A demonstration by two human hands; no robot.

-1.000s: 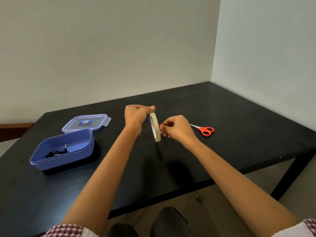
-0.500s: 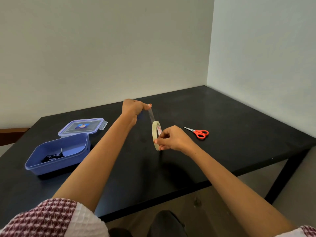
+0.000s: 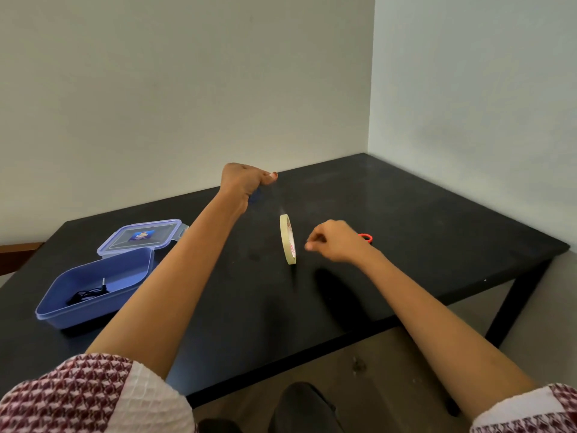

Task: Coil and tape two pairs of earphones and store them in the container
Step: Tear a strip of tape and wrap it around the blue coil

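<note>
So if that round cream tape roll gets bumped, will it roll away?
Probably. The thin cream tape roll is upright on edge over the black table, so it could roll or tip flat. It looks light, mostly hollow. A stretched strip to the left hand may tether it; the right hand isn't touching it.

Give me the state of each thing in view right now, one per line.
container: open, one black earphone coil inside
lid: off, flat on the table behind the container
tape roll: on edge, hanging from a pulled-out strip
left hand: raised, pinching the strip's end
right hand: off the roll, fingers curled
scissors: on the table, mostly hidden
</note>
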